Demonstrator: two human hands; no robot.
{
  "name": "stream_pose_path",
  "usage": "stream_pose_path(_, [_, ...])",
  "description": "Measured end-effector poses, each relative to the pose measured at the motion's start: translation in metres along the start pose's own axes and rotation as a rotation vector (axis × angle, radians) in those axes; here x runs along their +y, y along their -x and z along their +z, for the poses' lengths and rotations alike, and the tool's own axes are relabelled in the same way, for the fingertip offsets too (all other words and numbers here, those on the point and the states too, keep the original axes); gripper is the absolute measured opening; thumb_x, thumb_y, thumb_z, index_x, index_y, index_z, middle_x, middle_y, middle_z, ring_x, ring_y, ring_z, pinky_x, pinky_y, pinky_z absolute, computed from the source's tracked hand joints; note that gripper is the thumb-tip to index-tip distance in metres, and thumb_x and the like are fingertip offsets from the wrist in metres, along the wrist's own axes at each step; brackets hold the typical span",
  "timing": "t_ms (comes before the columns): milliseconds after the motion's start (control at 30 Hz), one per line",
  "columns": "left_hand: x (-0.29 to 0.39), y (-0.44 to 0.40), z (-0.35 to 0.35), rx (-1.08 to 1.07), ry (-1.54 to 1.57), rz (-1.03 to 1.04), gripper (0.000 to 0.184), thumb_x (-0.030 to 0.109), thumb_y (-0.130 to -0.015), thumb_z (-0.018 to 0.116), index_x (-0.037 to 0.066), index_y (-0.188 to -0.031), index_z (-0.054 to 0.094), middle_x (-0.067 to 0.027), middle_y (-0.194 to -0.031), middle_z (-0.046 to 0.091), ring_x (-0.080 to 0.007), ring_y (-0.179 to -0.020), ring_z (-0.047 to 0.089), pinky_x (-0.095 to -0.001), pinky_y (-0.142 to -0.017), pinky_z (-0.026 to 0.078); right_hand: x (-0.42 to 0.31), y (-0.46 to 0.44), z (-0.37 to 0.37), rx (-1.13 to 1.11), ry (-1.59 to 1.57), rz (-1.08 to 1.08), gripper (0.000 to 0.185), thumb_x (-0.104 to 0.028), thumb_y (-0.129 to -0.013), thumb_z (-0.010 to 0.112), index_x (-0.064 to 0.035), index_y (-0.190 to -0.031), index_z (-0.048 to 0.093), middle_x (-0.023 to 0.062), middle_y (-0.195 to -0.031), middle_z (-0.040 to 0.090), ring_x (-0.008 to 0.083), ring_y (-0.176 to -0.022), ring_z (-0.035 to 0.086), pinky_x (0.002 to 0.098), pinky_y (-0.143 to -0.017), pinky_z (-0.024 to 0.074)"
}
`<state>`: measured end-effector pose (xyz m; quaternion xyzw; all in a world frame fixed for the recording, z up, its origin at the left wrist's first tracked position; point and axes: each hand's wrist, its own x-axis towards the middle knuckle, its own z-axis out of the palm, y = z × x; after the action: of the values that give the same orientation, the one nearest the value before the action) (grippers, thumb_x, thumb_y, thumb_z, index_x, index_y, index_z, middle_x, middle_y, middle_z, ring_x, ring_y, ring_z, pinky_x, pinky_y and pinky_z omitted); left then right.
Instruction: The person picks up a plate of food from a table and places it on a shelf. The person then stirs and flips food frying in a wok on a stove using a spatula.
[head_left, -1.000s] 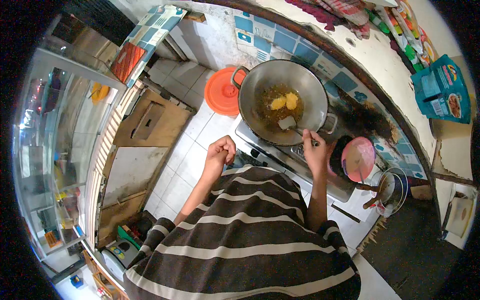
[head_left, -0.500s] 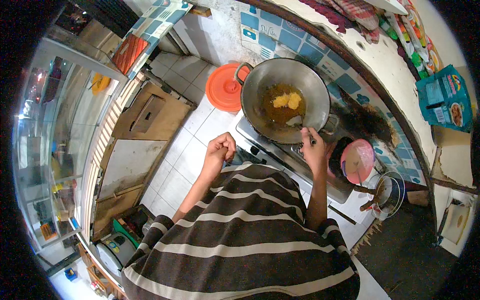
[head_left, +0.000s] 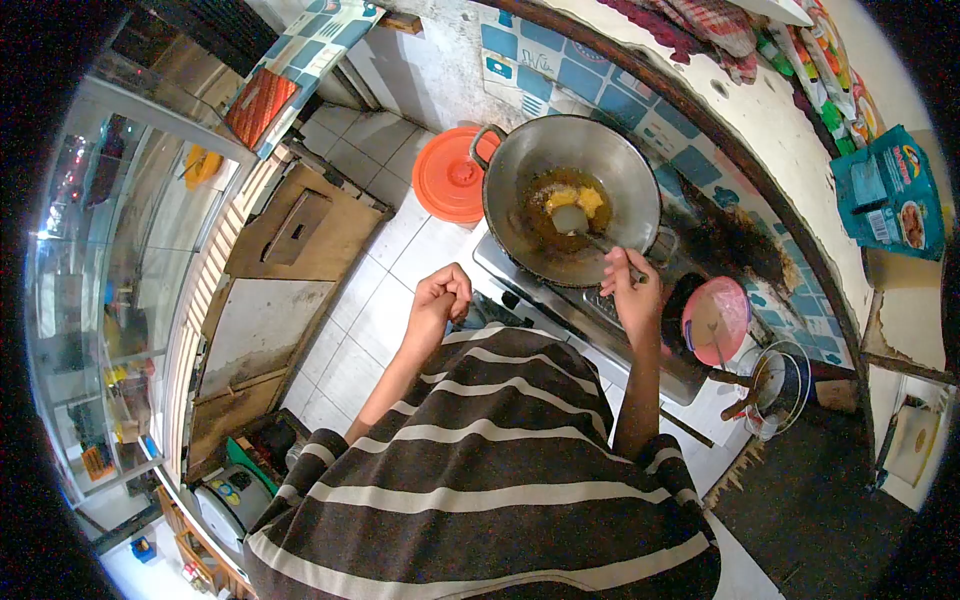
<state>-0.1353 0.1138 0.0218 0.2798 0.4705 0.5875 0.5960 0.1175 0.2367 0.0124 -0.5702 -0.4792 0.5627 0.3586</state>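
Observation:
My right hand (head_left: 630, 283) grips the handle of a metal spatula (head_left: 571, 220) near the right side of a large metal wok (head_left: 625, 180). The spatula's blade is inside the wok, against yellow-orange pieces of food (head_left: 590, 200) lying in brown oil. Beneath the wok is a stove (head_left: 530, 297). My left hand (head_left: 441, 299) is held in front of my body, left of the stove, with its fingers curled in; whether anything is inside them is hidden.
An orange lidded bucket (head_left: 447, 177) stands left of the wok. Right of it are a pink bowl (head_left: 716, 318) with a utensil and a clear container (head_left: 780, 385). A teal packet (head_left: 887, 193) hangs at the upper right. A glass case (head_left: 120, 300) is on the left.
The spatula's blade has moved up and left from the lower right of the oil onto the food pieces. My right hand has shifted only slightly. My left hand stays curled.

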Motion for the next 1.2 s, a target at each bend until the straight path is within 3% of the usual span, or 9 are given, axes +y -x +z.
stream_pose_path(233, [0.002,0.001,0.001,0.013,-0.025,-0.012,0.021,-0.01,-0.066,0.033,0.001,-0.075,0.049,0.0014,-0.054,0.037,-0.0068,-0.048,0.03,-0.0221,-0.047,0.024,0.008,0.004,-0.004,-0.032,0.272,-0.087,0.029,-0.029,-0.091,0.058,-0.0023,-0.1,0.06,0.0017,-0.057,0.057,0.0104,-0.048,0.054,0.026,-0.046,0.0435])
stream_pose_path(333, [0.001,0.0,-0.001,0.006,-0.025,-0.017,0.021,-0.01,-0.066,0.033,0.001,-0.075,0.049,0.0014,-0.054,0.037,-0.0069,-0.049,0.03,-0.0221,-0.047,0.024,0.014,0.005,-0.004,-0.033,0.276,-0.076,0.025,-0.028,-0.09,0.057,-0.004,-0.098,0.061,0.0033,-0.06,0.058,0.011,-0.052,0.058,0.0266,-0.048,0.0453])
stream_pose_path(433, [0.0,-0.001,-0.001,-0.001,-0.025,-0.014,0.021,-0.011,-0.066,0.033,0.001,-0.075,0.049,0.0013,-0.054,0.037,-0.0071,-0.048,0.03,-0.0222,-0.047,0.024,0.012,0.006,0.001,-0.031,0.212,0.017,0.024,-0.023,-0.092,0.055,0.0003,-0.095,0.061,0.0034,-0.067,0.056,0.0084,-0.056,0.054,0.0226,-0.051,0.0465])
stream_pose_path(633, [-0.002,-0.002,-0.001,0.0,-0.028,-0.012,0.022,-0.011,-0.065,0.033,0.001,-0.075,0.049,0.001,-0.054,0.037,-0.0073,-0.048,0.03,-0.0228,-0.047,0.025,0.023,-0.006,-0.003,-0.044,0.089,-0.003,0.021,-0.021,-0.092,0.054,-0.0021,-0.096,0.061,0.0037,-0.069,0.056,0.0092,-0.056,0.055,0.023,-0.052,0.0474])
stream_pose_path(733, [0.0,-0.001,-0.001,-0.004,-0.039,-0.004,0.022,-0.01,-0.065,0.033,0.001,-0.075,0.049,0.0013,-0.054,0.037,-0.0072,-0.048,0.031,-0.0227,-0.047,0.025,0.032,-0.013,-0.007,0.032,0.123,-0.069,0.023,-0.026,-0.091,0.056,-0.0044,-0.096,0.061,0.004,-0.063,0.058,0.0113,-0.055,0.059,0.0257,-0.048,0.0465])
stream_pose_path(933, [0.001,0.002,-0.001,0.007,-0.022,-0.009,0.022,-0.01,-0.065,0.033,0.001,-0.075,0.049,0.0019,-0.054,0.037,-0.0069,-0.048,0.031,-0.0221,-0.047,0.025,0.023,-0.01,-0.012,0.149,0.516,-0.209,0.021,-0.025,-0.089,0.056,-0.0046,-0.093,0.062,0.0122,-0.07,0.063,0.0179,-0.064,0.063,0.0328,-0.059,0.0477])
stream_pose_path(1200, [0.002,0.0,0.004,0.001,-0.006,-0.008,0.022,-0.01,-0.065,0.032,0.002,-0.075,0.049,0.0017,-0.054,0.037,-0.007,-0.048,0.03,-0.0221,-0.047,0.025,0.013,-0.009,-0.006,-0.014,0.359,-0.034,0.019,-0.023,-0.089,0.055,-0.0047,-0.09,0.061,0.0129,-0.075,0.065,0.0232,-0.065,0.063,0.0332,-0.063,0.0475])
